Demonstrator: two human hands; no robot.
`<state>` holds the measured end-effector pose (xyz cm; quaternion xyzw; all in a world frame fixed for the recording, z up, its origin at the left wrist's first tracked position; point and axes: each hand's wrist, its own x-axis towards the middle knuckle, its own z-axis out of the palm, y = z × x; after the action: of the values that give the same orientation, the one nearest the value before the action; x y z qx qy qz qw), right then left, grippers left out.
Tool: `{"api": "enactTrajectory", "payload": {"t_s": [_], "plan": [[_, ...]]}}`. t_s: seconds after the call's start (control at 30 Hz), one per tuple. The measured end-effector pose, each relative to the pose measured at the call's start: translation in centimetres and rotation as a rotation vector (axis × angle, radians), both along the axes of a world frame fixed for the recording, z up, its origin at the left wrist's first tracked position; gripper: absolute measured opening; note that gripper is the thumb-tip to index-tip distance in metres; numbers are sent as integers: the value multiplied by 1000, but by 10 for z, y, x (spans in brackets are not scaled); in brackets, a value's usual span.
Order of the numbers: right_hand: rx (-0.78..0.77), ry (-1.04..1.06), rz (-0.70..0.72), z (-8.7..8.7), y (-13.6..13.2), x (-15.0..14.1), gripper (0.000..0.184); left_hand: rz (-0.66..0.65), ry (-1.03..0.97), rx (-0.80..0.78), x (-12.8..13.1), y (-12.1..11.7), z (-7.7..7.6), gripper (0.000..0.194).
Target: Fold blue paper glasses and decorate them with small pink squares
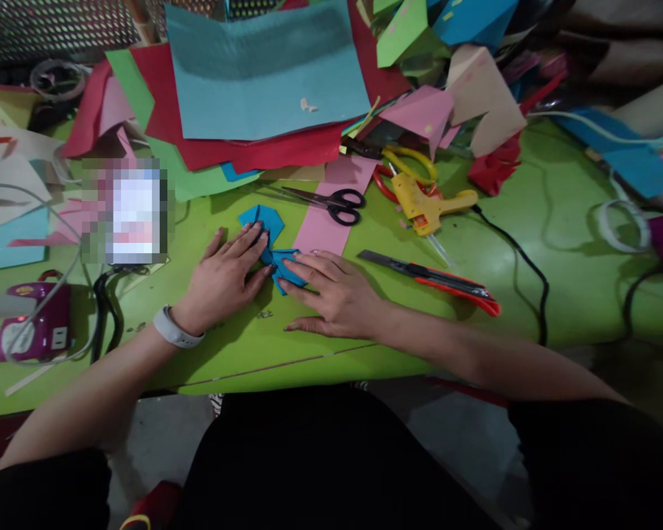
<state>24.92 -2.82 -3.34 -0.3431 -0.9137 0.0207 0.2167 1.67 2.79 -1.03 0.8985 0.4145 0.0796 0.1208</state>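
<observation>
A blue folded paper piece lies on the green table between my hands, its parts angled and layered. My left hand rests flat on its left side, fingers stretched out and pressing down. On the lower right part, the fingers of my right hand lie extended and slightly apart. Some of the paper is hidden under my fingers. Just beyond are black-handled scissors on a pink paper strip. To the right of my right hand lies a red and black utility knife.
A yellow glue gun with a black cord sits behind the knife, by yellow-handled scissors. Stacked coloured sheets fill the back. A pixelated screen, cables and a purple power socket stand at left. The green table's front edge is near.
</observation>
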Motion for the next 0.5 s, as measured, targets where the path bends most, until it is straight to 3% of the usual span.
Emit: {"api": "enactTrajectory", "payload": {"t_s": [0.5], "plan": [[-33, 1, 12, 1, 6, 5, 59, 1, 24, 16, 0, 1, -2, 51]]}}
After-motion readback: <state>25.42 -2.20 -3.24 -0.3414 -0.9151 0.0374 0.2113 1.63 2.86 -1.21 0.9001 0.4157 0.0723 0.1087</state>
